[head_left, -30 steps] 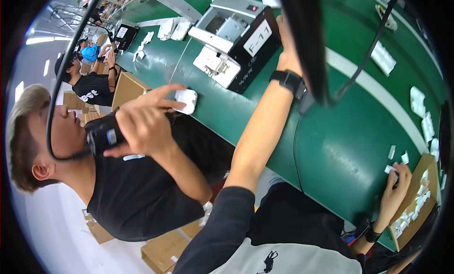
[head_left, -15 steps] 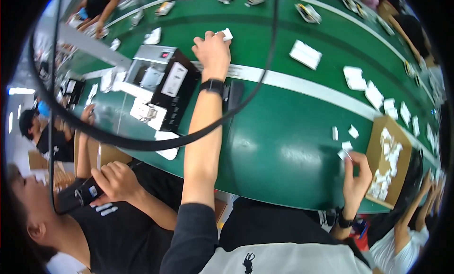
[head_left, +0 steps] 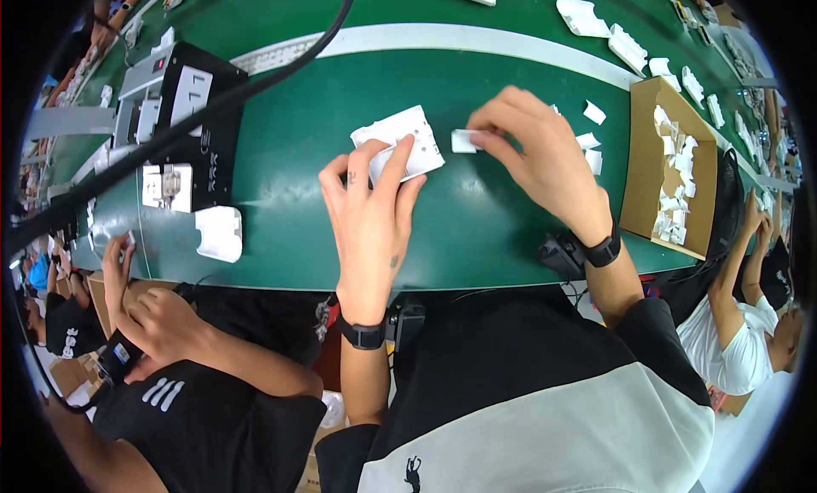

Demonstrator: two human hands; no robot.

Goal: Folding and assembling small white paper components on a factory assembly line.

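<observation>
My left hand (head_left: 368, 208) holds a white plastic housing (head_left: 422, 123) over the green bench, its fingers spread across the top and the thumb at its near edge. Small holes show on the housing's face. Just to the right, my right hand (head_left: 538, 153) pinches a small white rectangular piece (head_left: 463, 142) between thumb and fingertips. A narrow gap lies between this piece and the housing. Several similar small white pieces (head_left: 594, 112) lie on the bench beyond and beside my right hand, some partly hidden by it.
An open cardboard box (head_left: 640, 165) with small white pieces stands at the right. At the left are a black and silver machine (head_left: 223, 119) and a curved white housing (head_left: 219, 234). More white housings (head_left: 582, 17) lie beyond the pale strip. A black cable crosses the upper left; co-workers sit on both sides.
My left hand has come back from the far part of the bench with the white housing. My right hand has moved left from beside the box, holding a small piece. The view has shifted.
</observation>
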